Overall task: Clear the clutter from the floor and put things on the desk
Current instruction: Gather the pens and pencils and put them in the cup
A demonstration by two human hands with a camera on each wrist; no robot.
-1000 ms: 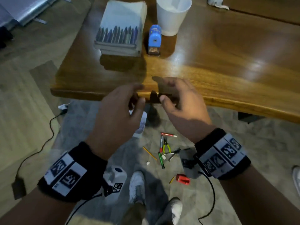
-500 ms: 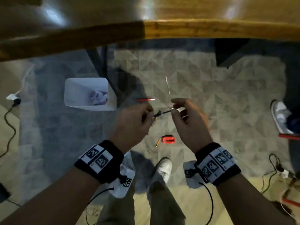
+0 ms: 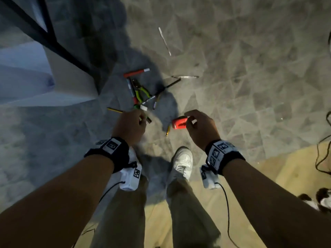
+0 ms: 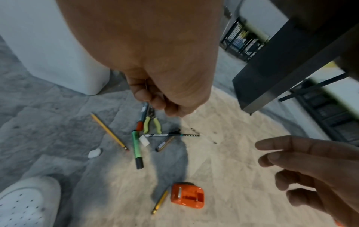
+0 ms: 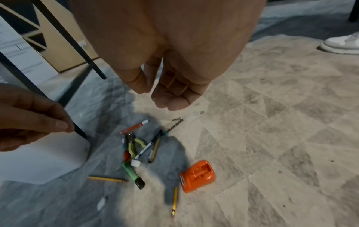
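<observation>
Clutter lies on the grey patterned carpet: an orange sharpener [image 3: 179, 124] [image 4: 187, 195] [image 5: 198, 175], green-handled pliers [image 3: 141, 92] [image 4: 152, 124], a green marker [image 4: 137, 150] [image 5: 133, 174], a red marker [image 3: 136, 72], a long yellow pencil [image 4: 109, 132], a short pencil [image 5: 174, 201] and a white eraser [image 4: 94, 153]. My left hand [image 3: 141, 117] [image 4: 155, 102] hovers over the pen pile with fingers loosely curled, holding nothing. My right hand [image 3: 188, 119] [image 5: 161, 95] hangs just above the sharpener, fingers relaxed and empty.
A white bin [image 3: 26, 77] stands left of the pile beside a black desk leg [image 3: 53, 42]. A thin white stick [image 3: 164, 41] lies farther out. My white shoe [image 3: 182, 161] is just behind the clutter. Cables [image 3: 322, 149] run at the right. Another person's shoe [image 5: 342, 43] is nearby.
The view has dropped from the desk top to the floor. Both hands have come down from the desk edge to just above the clutter.
</observation>
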